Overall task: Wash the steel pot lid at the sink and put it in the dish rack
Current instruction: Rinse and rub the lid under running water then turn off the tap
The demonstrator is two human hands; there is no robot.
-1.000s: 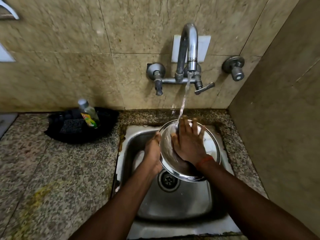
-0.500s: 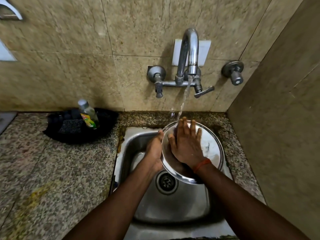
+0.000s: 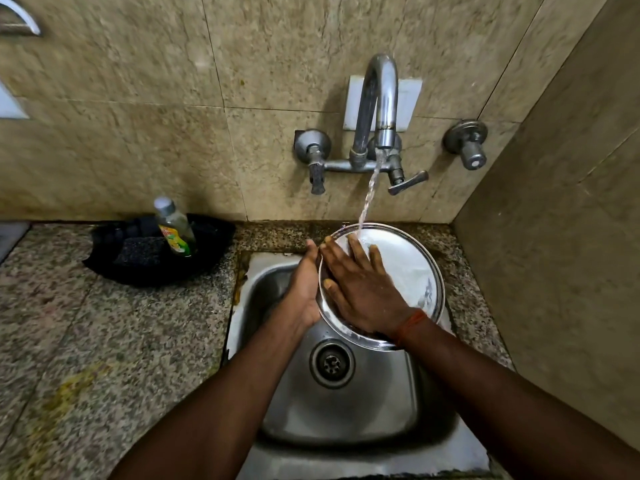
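Round steel pot lid (image 3: 408,271) tilted over sink (image 3: 346,410), wet under water stream.

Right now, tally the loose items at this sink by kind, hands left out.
Round steel pot lid, held under the water: 1
Clear dish-soap bottle with grey cap: 1
Dark scrub pad in the black tray: 1
Black tray on the granite counter: 1
Total: 4

The right hand (image 3: 360,289) covers the middle and lower left of the lid (image 3: 412,268). The left hand (image 3: 304,289) has its fingers hidden behind the lid's rim. The picture's bottom edge crops both forearms and the sink (image 3: 346,410).
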